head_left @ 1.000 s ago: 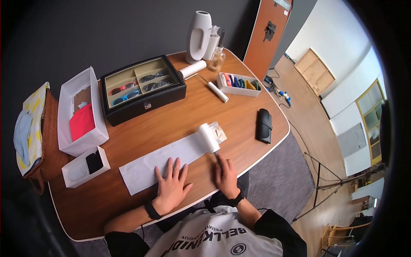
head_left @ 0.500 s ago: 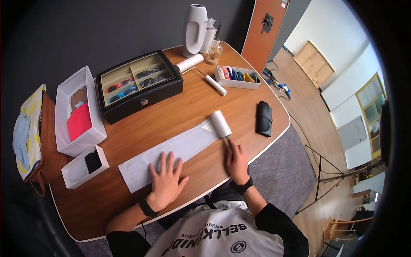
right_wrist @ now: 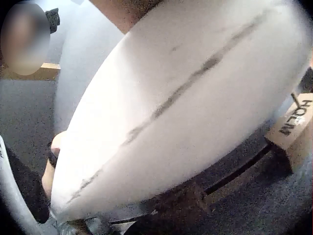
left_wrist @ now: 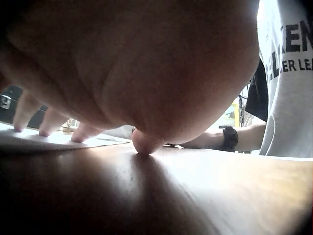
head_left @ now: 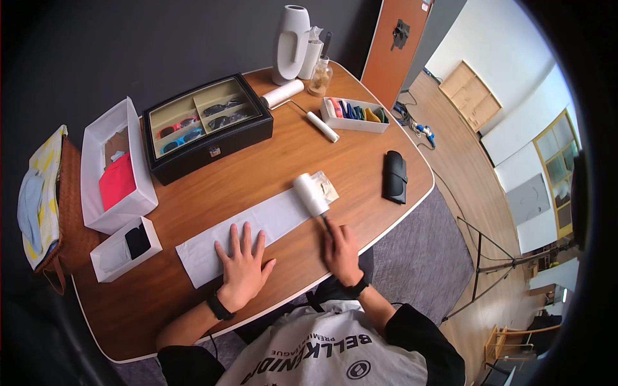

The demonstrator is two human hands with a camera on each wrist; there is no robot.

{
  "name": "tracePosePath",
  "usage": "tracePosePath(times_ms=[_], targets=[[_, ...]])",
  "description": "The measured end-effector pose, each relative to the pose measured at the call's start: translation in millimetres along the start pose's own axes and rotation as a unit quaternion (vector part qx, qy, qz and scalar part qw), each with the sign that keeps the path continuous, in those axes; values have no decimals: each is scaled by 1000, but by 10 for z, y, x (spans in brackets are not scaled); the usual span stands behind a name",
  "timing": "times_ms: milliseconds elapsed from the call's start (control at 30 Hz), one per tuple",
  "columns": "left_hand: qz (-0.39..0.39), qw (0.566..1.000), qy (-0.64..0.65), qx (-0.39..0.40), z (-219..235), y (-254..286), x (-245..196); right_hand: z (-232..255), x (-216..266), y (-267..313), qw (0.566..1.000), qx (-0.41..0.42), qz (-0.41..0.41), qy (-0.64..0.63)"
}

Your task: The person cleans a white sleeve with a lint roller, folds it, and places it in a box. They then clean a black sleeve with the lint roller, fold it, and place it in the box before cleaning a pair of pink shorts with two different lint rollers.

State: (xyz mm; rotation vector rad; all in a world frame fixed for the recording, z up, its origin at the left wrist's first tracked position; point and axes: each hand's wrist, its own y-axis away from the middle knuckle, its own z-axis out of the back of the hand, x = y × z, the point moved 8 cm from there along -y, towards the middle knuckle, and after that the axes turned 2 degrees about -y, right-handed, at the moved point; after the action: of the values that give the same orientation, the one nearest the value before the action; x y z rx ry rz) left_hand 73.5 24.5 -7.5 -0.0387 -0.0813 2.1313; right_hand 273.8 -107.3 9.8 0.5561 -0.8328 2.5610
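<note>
A long, pale grey folded cloth (head_left: 257,219) lies slantwise on the wooden table, with a beige, shiny patch at its right end. My left hand (head_left: 244,267) rests on the cloth with fingers straight and spread. In the left wrist view, the fingertips (left_wrist: 78,138) touch the cloth, while the thumb (left_wrist: 144,142) rests on bare wood. My right hand (head_left: 343,252) grips the dark handle of a lint roller (head_left: 311,194). Its white roll lies across the cloth near the patch. The right wrist view has a large, blurred pale shape, and the right hand's fingers are hidden there.
A black pouch (head_left: 395,177) lies to the right. Behind are a glasses display box (head_left: 212,147), another roller (head_left: 283,94) and a white box (head_left: 354,123) of folded coloured items. On the left stand a white bin (head_left: 145,186), a small white box (head_left: 132,264) and a brown basket (head_left: 72,199).
The lint roller in my right hand went right to the cloth's end, then came back left. My left hand stays spread on the cloth.
</note>
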Motion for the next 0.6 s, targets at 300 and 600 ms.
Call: tracePosePath(times_ms=[300,600], targets=[[9,1000,-14,23,-17,-13,12,-216,505,146,996,62,57,-26],[4,1000,-1,0,-1,-3,-1,182,-454,-166,998,-25,-45,45]])
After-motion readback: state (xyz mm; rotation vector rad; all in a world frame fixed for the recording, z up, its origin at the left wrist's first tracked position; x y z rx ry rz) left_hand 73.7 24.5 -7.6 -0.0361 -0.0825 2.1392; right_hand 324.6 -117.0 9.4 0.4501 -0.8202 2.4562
